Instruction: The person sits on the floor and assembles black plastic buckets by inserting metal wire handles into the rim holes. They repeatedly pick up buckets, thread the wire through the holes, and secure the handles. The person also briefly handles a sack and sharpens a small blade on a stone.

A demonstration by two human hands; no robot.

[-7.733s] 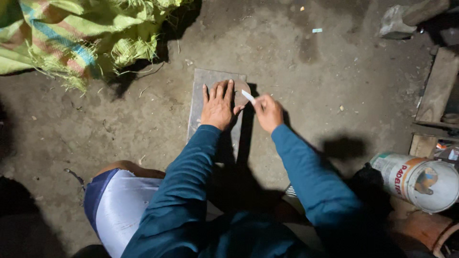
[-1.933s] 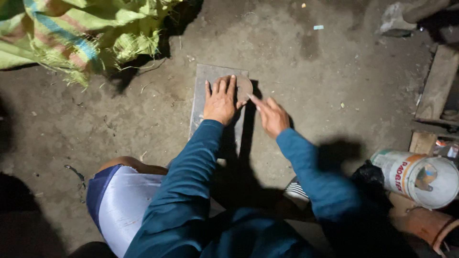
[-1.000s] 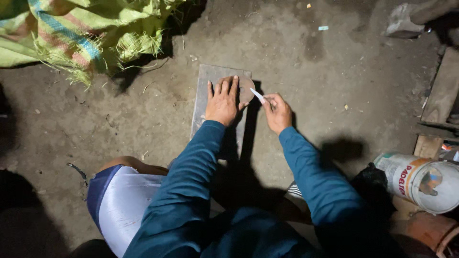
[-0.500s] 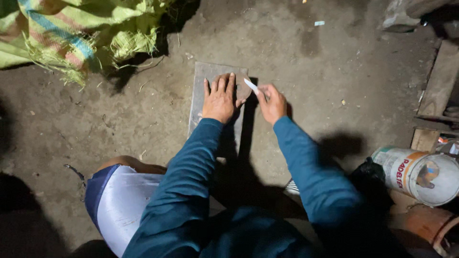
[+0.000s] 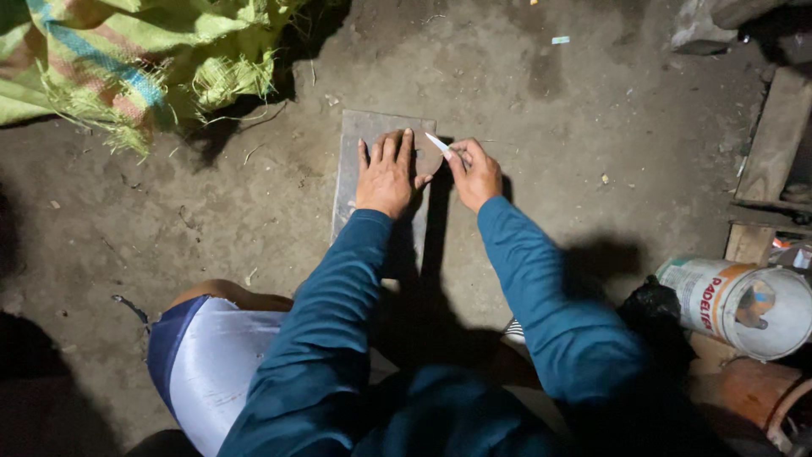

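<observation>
Left hand [image 5: 385, 178], fingers spread flat, pins a brown disc [image 5: 425, 158] on the grey slab [image 5: 355, 161] on the floor, while right hand [image 5: 475, 173], fingers gripping a small knife [image 5: 438, 144], has returned the blade to the disc edge after drawing back.

teal long sleeves (blue-white shorts)

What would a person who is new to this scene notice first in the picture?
First the two hands at the centre: the left hand lies flat on a grey slab on the dirt floor, and the right hand holds a small pale blade at the slab's right edge. Next, the bright green and yellow woven sack at upper left, and a white bucket lying at the right.
</observation>
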